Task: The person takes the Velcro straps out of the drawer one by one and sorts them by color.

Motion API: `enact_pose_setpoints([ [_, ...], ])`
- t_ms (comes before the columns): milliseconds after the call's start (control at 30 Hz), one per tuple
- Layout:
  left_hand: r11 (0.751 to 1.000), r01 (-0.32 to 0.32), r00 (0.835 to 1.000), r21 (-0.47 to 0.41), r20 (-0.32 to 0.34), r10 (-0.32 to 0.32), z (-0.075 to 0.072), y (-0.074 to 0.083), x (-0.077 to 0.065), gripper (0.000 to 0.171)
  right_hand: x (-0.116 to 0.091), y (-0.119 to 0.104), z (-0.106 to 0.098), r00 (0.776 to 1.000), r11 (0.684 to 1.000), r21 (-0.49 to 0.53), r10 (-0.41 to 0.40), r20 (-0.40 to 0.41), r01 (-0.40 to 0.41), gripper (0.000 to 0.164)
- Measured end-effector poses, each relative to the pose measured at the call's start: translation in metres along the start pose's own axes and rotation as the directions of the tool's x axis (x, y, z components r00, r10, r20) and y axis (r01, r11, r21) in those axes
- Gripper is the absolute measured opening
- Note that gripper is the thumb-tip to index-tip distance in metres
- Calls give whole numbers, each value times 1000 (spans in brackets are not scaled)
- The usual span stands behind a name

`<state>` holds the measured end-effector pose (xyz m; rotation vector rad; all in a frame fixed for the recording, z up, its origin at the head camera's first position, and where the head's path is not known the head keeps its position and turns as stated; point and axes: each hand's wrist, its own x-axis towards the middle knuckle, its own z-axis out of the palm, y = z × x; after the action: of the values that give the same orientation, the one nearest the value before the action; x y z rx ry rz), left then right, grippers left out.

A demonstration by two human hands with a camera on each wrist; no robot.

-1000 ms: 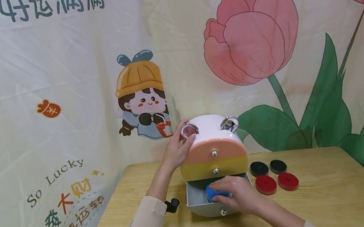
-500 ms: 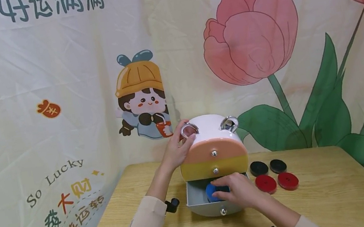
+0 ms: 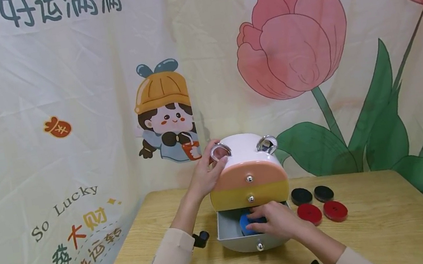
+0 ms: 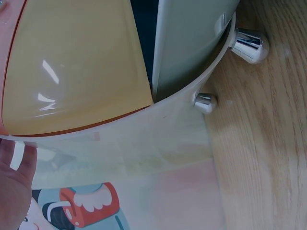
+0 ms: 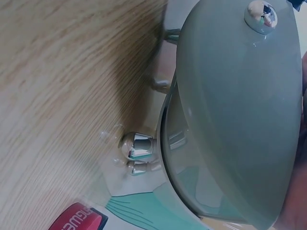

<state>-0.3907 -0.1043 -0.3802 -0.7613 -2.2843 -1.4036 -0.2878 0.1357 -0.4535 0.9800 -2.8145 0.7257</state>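
Observation:
A small frog-faced drawer cabinet (image 3: 243,149) stands on the wooden table, its grey bottom drawer (image 3: 240,245) pulled out. My left hand (image 3: 204,175) grips the cabinet's upper left side by one chrome ring ear, thumb in front; the left wrist view shows only part of that hand (image 4: 14,177) at the cabinet's edge. A round blue disc (image 3: 245,226) lies inside the drawer. Over it reaches my right hand (image 3: 276,222), thumb and fingers around the disc, partly hiding it. The right wrist view shows mostly the drawer front (image 5: 235,105), with its inside hidden.
Right of the cabinet lie two black discs (image 3: 301,196) and two red discs (image 3: 309,214) on the table (image 3: 381,225). The orange and yellow drawers (image 3: 270,192) above are closed. A printed cloth (image 3: 209,59) hangs behind.
My right fingers have lifted a little off the blue disc's top and shifted toward the drawer's back. The disc stays in nearly the same place. My left hand has not moved.

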Motion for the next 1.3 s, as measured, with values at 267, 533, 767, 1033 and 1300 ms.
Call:
enact_pose_setpoints([
  [267, 1000, -17, 1000, -10, -6, 17, 1, -2, 1, 56, 4, 1, 1, 1000, 1000, -5, 16, 8, -16, 41],
  [533, 999, -32, 999, -35, -5, 32, 1, -1, 1, 55, 8, 1, -1, 1000, 1000, -14, 2, -11, -2, 45],
  [767, 999, -31, 1000, -34, 0, 31, 1, -1, 1, 57, 9, 1, 0, 1000, 1000, -7, 15, 1, -15, 46],
  [1033, 999, -32, 999, -28, 2, 32, 2, 0, 0, 58, 7, 2, 2, 999, 998, 22, 51, 19, -51, 45],
  [1300, 999, -36, 999, -32, 1, 36, 1, -1, 1, 57, 5, 2, 1, 998, 995, 76, 67, 5, -67, 46],
])
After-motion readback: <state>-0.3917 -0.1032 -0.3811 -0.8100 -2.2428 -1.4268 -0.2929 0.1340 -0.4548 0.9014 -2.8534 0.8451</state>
